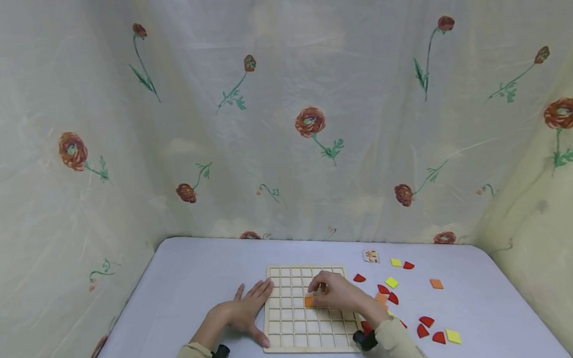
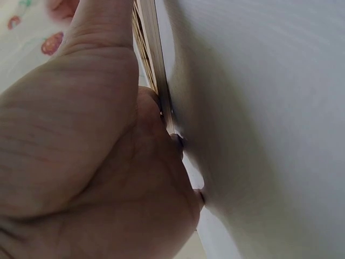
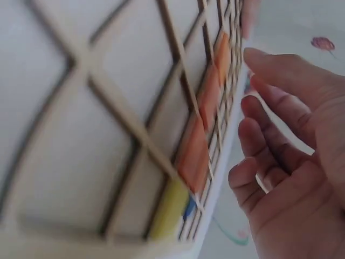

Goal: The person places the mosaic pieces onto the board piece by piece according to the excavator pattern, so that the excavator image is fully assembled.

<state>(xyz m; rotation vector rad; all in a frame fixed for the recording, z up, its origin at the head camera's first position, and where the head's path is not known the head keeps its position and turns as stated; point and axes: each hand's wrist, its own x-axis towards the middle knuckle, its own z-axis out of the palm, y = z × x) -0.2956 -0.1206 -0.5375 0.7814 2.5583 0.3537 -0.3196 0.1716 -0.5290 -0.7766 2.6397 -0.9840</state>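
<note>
A light wooden grid board [image 1: 282,352] lies on the table in the head view. My left hand [image 1: 248,313] spreads along its left side, fingertips at the upper edge and thumb near the lower left corner; the left wrist view shows this hand [image 2: 91,140] beside the board's edge. Over the board's middle is my right hand [image 1: 335,292], fingers loosely bent beside an orange tile [image 1: 309,301]. In the right wrist view its fingers hold nothing. Orange tiles [image 3: 193,162], a yellow tile [image 3: 168,210] and a blue piece [image 3: 188,208] sit in a row of cells.
Right of the board lie several red quarter-round pieces [image 1: 426,322], yellow squares [image 1: 453,336] and an orange square [image 1: 436,284]. A small printed card [image 1: 371,256] is at the back. A flowered curtain [image 1: 285,162] surrounds the table [image 1: 198,274].
</note>
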